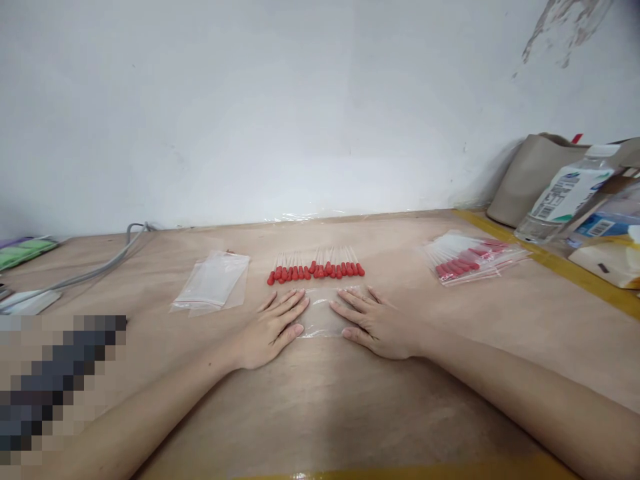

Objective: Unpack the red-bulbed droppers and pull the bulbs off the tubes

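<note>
Left hand [277, 327]: down flat on the left, palm to the worktop [320, 407], and we saw the fingers spread apart, their tips right at the left end of the clear bag [320, 317]!
Right hand [383, 327]: a near mirror of it, we noted, also flat with fingers apart, the fingertips and thumb over the right part of that same bag.
Clear bag: there it lay, dead centre between the two hands, flat and glinting where the light caught its creases.
Red-bulbed droppers [320, 272]: and what a line-up we had just beyond the bag, side by side, red bulbs to the near side, thin clear stems pointing far!
Flat bags [213, 280]: over on the left, we counted more than one, overlapping, a red stripe along the near edge.
Filled bags [493, 267]: well out to the right, we spotted them piled together, red bulbs and stems showing through the plastic.
Far right: a labelled bottle [570, 193] with a white cap leaned before a beige holdall [520, 173], and we had yellow tape [543, 257] running past.
Far left: we picked out a grey cable [113, 257] and a green packet [30, 253].
</note>
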### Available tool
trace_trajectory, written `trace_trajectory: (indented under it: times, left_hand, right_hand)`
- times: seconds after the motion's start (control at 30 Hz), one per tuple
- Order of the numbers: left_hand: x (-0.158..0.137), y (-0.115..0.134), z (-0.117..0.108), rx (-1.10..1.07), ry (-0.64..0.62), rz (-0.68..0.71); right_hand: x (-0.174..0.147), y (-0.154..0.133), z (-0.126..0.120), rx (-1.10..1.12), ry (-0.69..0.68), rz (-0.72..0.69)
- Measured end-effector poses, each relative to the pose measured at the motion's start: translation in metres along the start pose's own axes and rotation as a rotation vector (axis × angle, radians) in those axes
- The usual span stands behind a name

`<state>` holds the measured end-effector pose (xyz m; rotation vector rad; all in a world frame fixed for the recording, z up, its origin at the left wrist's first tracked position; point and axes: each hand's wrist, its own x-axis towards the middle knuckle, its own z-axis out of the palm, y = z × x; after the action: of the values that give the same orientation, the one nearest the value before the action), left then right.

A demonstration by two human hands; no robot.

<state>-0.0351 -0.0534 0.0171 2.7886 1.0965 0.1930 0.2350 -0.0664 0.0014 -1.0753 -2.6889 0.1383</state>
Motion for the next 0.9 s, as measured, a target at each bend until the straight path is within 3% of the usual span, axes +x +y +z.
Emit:
trace_trajectory:
  times: [0.1,0.2,0.33,0.4,0.5,0.57,0.73,0.8,0.9]
  left_hand:
    - [-0.004,0.004,-0.003,-0.027,0.039,-0.051]
    - [-0.003,0.007,-0.002,-0.110,0.216,-0.144]
    - [0.001,0.001,0.003,-0.199,0.405,-0.273]
    - [0.002,-0.003,0.004,-0.191,0.399,-0.313]
    - [0.003,-0.008,0.004,-0.176,0.379,-0.348]
    - [0.002,-0.010,0.005,-0.209,0.395,-0.349]
    - [-0.001,-0.011,0.008,-0.485,0.402,-0.326]
    - [-0.001,-0.015,0.005,-0.563,0.502,-0.341]
    - [-0.003,-0.033,-0.010,-0.563,0.793,-0.421]
  right_hand:
    - [0.003,0.001,-0.008,0.071,0.047,-0.019]
    - [0.007,0.012,-0.018,0.096,0.222,0.101]
    - [0.003,0.053,-0.023,-0.341,0.485,0.597]
    - [-0.005,0.077,-0.023,-0.537,0.451,0.842]
    - [-0.014,0.100,-0.021,-0.546,0.278,1.104]
    - [-0.016,0.103,-0.021,-0.508,0.179,1.135]
    - [-0.009,0.085,-0.024,-0.540,0.119,0.929]
    - [-0.007,0.078,-0.027,-0.547,0.120,0.879]
    - [-0.006,0.073,-0.030,-0.536,0.080,0.849]
